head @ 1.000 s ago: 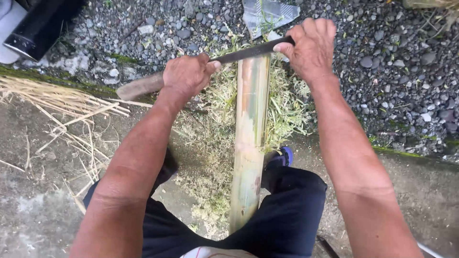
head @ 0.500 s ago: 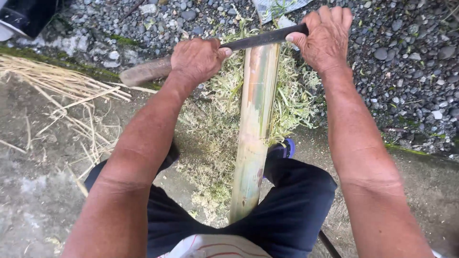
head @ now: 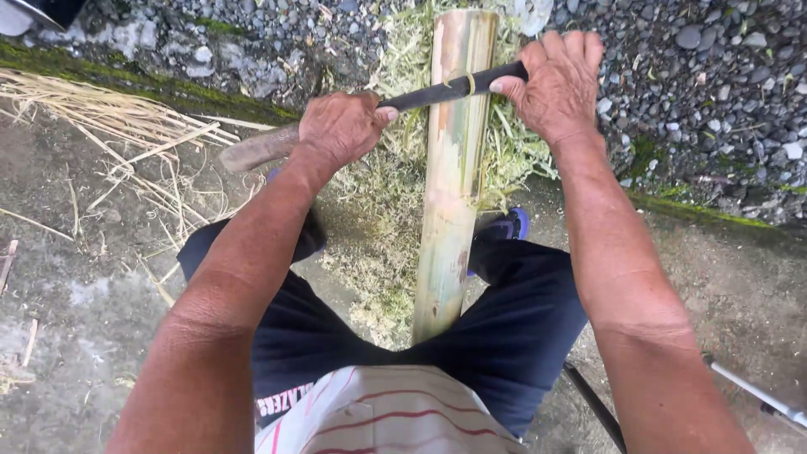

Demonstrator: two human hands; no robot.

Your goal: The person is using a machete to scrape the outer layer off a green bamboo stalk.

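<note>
**Bamboo pole under the blade**

Bamboo pole [head: 450, 181], pale green and yellow, runs up the middle of the frame from between the seated person's knees to the top edge, where its far end lies over grey gravel [head: 714, 76]. Concrete ground [head: 76, 319] fills the lower left and right, with a mossy strip along its edge against the gravel. Dark shorts [head: 513, 336] and a striped shirt sit at the bottom centre. A heap of fine green shavings [head: 378, 227] spreads around the pole at centre frame, and dry straw-coloured strips [head: 92, 109] lie at the upper left. Across the pole near the top rests a long dark knife [head: 437, 91], its blade lying on the bamboo skin. Left hand [head: 340, 128] is clenched round the wooden handle left of the pole. Right hand [head: 556, 84] is curled over the blade's far end, right of the pole. A blue shoe [head: 508, 225] peeks out just right of the pole.
</note>
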